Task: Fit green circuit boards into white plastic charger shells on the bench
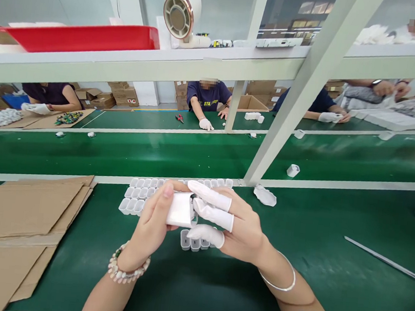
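Note:
My left hand [156, 211] is wrapped round a small white plastic housing [180, 209], thumb on top. At the housing's right end, my right hand [238, 222] has its fingers close around the opening, with white covers on three of them. Something dark and small shows at that opening; whether the fingers pinch a part there is hidden. Behind my hands, rows of white open housings [136, 193] stand on the green bench. A shorter row of similar housings [195, 244] sits just below my fingers, partly covered by them.
Flattened cardboard [15, 210] lies at left. A white finger-cover scrap or bag [265, 195] rests by the metal post [290, 95], and a thin metal strip [384, 259] lies at right. One housing [293, 170] stands on the green conveyor [178, 155]. Co-workers sit across it.

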Motion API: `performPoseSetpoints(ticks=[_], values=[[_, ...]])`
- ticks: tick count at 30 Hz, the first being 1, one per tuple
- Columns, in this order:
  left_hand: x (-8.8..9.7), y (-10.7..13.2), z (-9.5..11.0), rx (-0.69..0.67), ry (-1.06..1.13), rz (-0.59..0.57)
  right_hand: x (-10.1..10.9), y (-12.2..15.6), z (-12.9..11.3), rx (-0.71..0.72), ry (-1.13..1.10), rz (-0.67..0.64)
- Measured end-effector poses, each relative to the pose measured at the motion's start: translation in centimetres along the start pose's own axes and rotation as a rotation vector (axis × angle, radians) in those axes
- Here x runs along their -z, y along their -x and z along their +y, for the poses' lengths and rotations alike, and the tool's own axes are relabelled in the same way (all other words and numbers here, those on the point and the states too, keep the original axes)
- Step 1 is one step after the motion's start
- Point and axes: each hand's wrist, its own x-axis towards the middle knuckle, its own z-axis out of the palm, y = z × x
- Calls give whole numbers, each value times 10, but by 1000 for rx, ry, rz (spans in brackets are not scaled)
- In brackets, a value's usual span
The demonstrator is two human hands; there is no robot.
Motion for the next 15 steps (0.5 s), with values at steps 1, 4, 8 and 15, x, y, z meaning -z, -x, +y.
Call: performPoseSetpoints(ticks=[1, 4, 8, 15], values=[[-2, 0, -2, 7, 17, 13, -2, 0, 0, 9, -18, -9], [-7, -1, -5, 42, 41, 5, -5, -1, 1, -20, -36, -9], [-6, -10, 5, 89, -56, -85, -3, 1, 7, -151, -43, -4], [76, -11, -3, -20, -340, -40, 4, 13, 55, -425, 30, 40]])
